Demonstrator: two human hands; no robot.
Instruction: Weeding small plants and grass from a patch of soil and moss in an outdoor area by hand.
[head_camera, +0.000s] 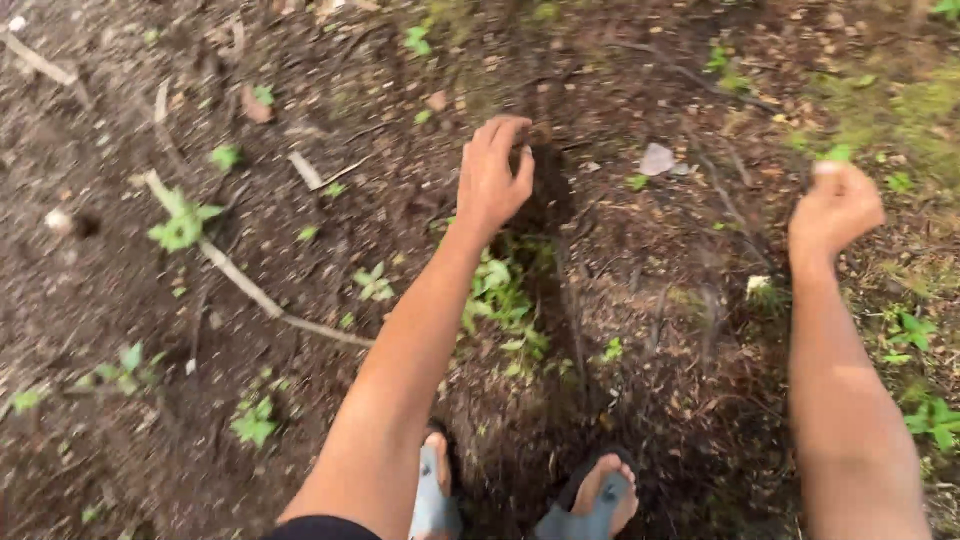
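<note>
we are reaching our left hand, fingers curled and empty, over dark soil, our right hand loosely closed, contents unclear; weeds are remaining rooted.

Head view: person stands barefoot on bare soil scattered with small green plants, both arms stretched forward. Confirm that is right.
Not barefoot. The head view shows grey sandals on both feet. The rest holds: left hand and right hand are stretched forward over soil with small green plants.
</note>
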